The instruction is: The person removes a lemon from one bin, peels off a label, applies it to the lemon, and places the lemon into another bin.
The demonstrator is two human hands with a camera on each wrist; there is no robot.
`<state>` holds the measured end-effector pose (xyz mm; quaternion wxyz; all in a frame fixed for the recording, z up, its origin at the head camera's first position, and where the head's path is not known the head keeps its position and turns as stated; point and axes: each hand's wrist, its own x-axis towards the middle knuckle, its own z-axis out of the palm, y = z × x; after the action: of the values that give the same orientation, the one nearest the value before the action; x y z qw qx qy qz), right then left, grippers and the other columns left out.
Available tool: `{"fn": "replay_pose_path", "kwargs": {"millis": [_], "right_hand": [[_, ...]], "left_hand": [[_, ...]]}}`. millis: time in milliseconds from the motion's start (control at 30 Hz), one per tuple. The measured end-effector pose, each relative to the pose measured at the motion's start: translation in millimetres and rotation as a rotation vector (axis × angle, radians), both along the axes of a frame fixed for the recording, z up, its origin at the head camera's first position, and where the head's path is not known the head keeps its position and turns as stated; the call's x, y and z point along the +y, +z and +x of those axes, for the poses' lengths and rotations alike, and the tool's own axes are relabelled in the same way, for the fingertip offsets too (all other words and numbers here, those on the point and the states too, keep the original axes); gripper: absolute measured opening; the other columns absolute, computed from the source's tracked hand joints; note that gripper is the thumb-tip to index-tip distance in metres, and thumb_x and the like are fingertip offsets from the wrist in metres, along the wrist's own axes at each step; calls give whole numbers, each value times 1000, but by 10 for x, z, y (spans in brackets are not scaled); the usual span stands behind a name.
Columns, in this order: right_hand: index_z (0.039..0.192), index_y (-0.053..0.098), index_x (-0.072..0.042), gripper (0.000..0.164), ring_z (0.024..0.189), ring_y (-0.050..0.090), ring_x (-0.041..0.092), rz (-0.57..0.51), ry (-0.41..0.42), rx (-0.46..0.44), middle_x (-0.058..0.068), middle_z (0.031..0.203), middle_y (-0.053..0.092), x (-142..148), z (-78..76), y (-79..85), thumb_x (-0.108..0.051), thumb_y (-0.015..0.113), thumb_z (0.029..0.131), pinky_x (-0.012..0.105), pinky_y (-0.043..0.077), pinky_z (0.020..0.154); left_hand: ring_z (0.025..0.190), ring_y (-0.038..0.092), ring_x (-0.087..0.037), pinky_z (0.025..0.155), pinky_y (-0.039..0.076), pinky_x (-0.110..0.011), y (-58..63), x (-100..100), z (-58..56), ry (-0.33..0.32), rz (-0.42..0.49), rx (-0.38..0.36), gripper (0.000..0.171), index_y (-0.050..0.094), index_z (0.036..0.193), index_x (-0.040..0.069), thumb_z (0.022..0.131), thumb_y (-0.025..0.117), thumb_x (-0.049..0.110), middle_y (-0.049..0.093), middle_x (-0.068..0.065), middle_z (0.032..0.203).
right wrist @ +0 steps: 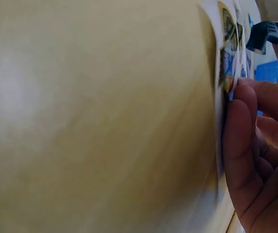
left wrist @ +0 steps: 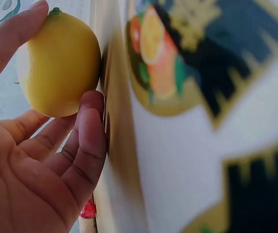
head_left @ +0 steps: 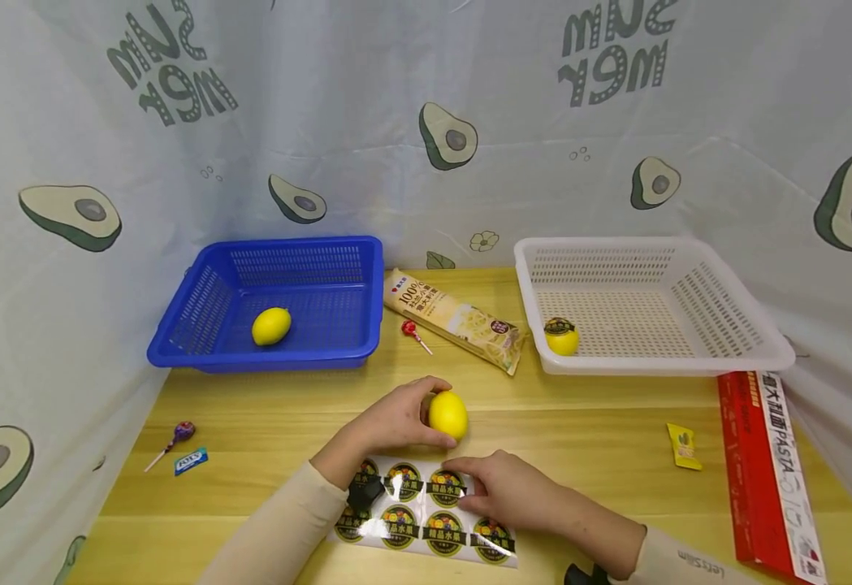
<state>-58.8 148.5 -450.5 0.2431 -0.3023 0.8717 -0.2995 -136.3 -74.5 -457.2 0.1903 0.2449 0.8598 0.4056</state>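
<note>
My left hand point(head_left: 404, 416) holds a yellow lemon point(head_left: 449, 414) just above the sticker sheet, thumb and fingers curved round it. In the left wrist view the lemon point(left wrist: 63, 63) shows a green tip at its top. Below lies a white sheet of round fruit stickers point(head_left: 382, 532), dark with gold edges. My right hand point(head_left: 516, 491) is at the sheet's right side, its thumb and forefinger pinching the edge of an upper sticker point(head_left: 444, 487). In the right wrist view the other fingers point(right wrist: 240, 141) are curled beside the sheet point(right wrist: 218, 111).
A blue basket point(head_left: 265, 357) holds another lemon point(head_left: 271, 326); a white basket point(head_left: 659, 367) holds a stickered lemon point(head_left: 563, 338). Around lie a noodle packet point(head_left: 455, 319), red lollipop point(head_left: 409, 327), purple lollipop point(head_left: 183, 431), blue sweet point(head_left: 191, 461), yellow sweet point(head_left: 684, 446) and red pasta box point(head_left: 758, 471).
</note>
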Motion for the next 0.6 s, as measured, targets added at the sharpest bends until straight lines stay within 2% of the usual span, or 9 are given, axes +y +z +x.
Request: {"fn": "replay_pose_path", "kwargs": {"millis": [167, 267, 467, 600], "right_hand": [[134, 64, -18, 41, 43, 48, -5, -5, -3, 15, -17, 59, 51, -7, -4, -26, -23, 74, 94, 17, 44, 51], [133, 64, -18, 42, 46, 48, -4, 6, -10, 25, -17, 61, 50, -9, -12, -29, -24, 75, 93, 18, 43, 50], [134, 64, -17, 44, 48, 46, -2, 28, -15, 28, -16, 60, 50, -3, -53, -31, -27, 76, 92, 19, 41, 50], [132, 65, -20, 42, 51, 44, -2, 27, -3, 22, -15, 60, 50, 9, -90, -36, -27, 76, 93, 19, 41, 50]], "left_hand": [[110, 59, -14, 99, 49, -33, -16, 1, 6, 10, 10, -1, 85, 51, 145, 11, 76, 91, 37, 63, -2, 133], [114, 58, -16, 101, 48, -34, -19, 3, 10, 6, 14, 9, 84, 51, 145, 10, 76, 91, 37, 62, -4, 136], [96, 62, -14, 86, 52, -26, -9, -34, 39, 2, 35, -10, 89, 46, 149, 9, 77, 91, 34, 55, -9, 141], [86, 61, -13, 76, 53, -25, 40, -138, 108, 57, -18, 4, 85, 48, 145, 9, 77, 90, 37, 53, -11, 138]]}}
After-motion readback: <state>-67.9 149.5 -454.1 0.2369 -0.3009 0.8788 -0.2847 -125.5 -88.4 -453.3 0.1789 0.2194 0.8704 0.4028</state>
